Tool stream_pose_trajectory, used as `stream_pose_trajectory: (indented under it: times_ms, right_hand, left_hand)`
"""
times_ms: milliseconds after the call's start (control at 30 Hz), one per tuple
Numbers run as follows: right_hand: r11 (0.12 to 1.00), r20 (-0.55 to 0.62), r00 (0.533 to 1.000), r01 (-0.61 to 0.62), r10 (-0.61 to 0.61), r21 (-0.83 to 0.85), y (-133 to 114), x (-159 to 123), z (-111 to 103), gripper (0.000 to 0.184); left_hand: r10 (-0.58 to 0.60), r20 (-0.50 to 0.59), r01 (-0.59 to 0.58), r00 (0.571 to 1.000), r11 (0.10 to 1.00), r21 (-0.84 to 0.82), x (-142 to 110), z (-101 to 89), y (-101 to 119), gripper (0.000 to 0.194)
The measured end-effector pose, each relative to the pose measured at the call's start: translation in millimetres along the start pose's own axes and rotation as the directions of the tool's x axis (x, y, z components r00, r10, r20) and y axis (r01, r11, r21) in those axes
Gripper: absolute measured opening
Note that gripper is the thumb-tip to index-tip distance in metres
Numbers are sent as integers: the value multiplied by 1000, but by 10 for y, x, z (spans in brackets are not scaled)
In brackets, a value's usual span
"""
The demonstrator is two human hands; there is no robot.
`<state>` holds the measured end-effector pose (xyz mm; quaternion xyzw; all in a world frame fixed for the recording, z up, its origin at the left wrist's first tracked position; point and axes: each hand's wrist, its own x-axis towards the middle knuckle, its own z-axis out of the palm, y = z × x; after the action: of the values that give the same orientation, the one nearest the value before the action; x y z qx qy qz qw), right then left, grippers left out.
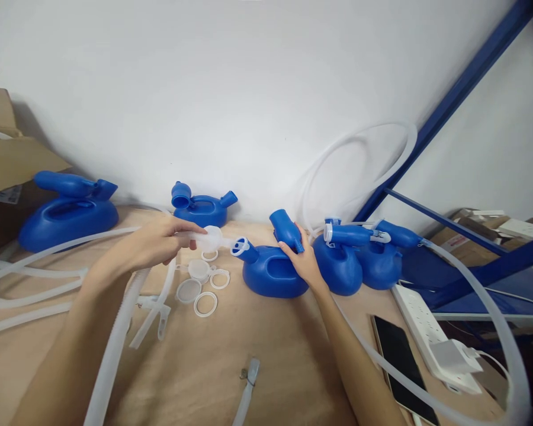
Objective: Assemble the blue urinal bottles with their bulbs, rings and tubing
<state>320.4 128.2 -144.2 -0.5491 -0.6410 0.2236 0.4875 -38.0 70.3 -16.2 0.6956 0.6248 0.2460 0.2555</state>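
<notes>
A blue plastic urinal bottle point(266, 284) stands upright on the brown table in front of me, a white ring point(240, 247) around its slanted neck. My left hand point(173, 239) pinches a translucent white cap point(211, 238), whose strap reaches toward that ring; the cap is off the mouth. My right hand point(302, 254) is closed around a blue funnel-shaped piece point(285, 229) at the top of the bottle's handle, its fingers partly hidden behind. Below my left hand lie loose translucent caps point(189, 291) and white rings point(205, 304).
More blue bottles stand by the wall: one far left point(71, 222), one mid-back point(206, 210), two at right point(340, 269). Translucent hoses point(115, 349) cross the left side and loop at right. A phone point(402, 361) and white power strip point(426, 331) lie right, near a blue metal frame point(453, 83).
</notes>
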Motion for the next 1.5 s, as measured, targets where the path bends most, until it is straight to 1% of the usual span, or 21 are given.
stream_pose_trajectory:
  times_ms: [67,133,200,233,300,367,433,500,533,600,667,733,800,867,933,967,1033,1133,1200,1300,1500]
  right_hand:
    - [1000,-1,1000,0,0,-7,-2,0,1,89]
    - [1000,-3,1000,-2,2,-10,-2,0,0,91]
    - [1000,-14,1000,-1,1,-8,4,4,-1,91]
    - [1000,-20,1000,-3,3,-8,9,7,-2,90]
    - [1000,-29,1000,-3,3,-9,20,14,-3,86]
    - [1000,-32,999,-6,5,-10,24,20,-3,84]
    - [1000,-28,999,-19,18,-13,18,21,0,84]
    - [999,-27,999,-34,34,-8,3,18,3,85]
    - [999,-28,999,-35,35,-5,-7,15,5,85]
    - [1000,-33,999,-28,28,-2,-24,6,4,84]
    - [1000,-35,999,-23,23,-4,-35,-4,0,84]
    - [1000,-33,999,-28,28,-12,-41,-11,-7,85]
    - [999,-32,999,-30,30,-23,-45,-10,-12,85]
    - [999,-25,999,-35,34,-40,-53,0,-11,84]
    - [997,-2,1000,-32,31,-72,-70,14,-1,83]
    - [996,20,1000,-21,22,-89,-82,21,5,83]
    - [993,70,998,15,-7,-114,-106,32,18,85]
    - [993,126,992,28,-14,-111,-133,37,28,86]
    - [994,138,990,-12,27,-105,-142,36,28,87]
    - [993,159,985,-51,68,-108,-143,38,27,88]
    - [995,175,983,-38,54,-93,-121,62,36,84]
  left_hand:
    - [-27,105,25,994,999,25,88,71,13,43]
    - [-23,232,22,972,1000,8,208,194,32,48]
    - [-1,297,18,955,998,-53,327,308,33,53]
    - [1,302,25,953,996,-82,371,338,22,53]
    - [-3,246,36,969,991,-129,410,314,-21,50]
    - [-14,149,39,989,985,-169,389,199,-79,44]
    - [-18,72,34,997,974,-225,349,83,-123,40]
    - [-25,71,45,997,958,-285,344,72,-130,37]
    - [-26,100,55,995,949,-310,362,123,-119,37]
    - [-1,174,58,985,946,-319,433,322,-79,37]
    - [76,210,-16,975,962,-272,514,574,-35,35]
    - [142,181,-97,973,967,-236,564,785,-7,29]
    - [206,123,-178,971,962,-205,570,918,-5,25]
    - [311,63,-303,948,947,-110,555,1002,-34,33]
    - [406,41,-407,913,913,21,548,1084,-86,54]
    - [436,40,-438,899,895,82,555,1134,-115,65]
    - [459,27,-457,888,874,164,586,1248,-164,84]
    - [477,-46,-455,878,860,232,655,1412,-186,98]
    - [476,-87,-447,875,864,232,695,1490,-170,98]
    - [473,-114,-446,874,872,204,740,1553,-141,90]
    - [518,-142,-486,844,849,206,795,1592,-135,76]
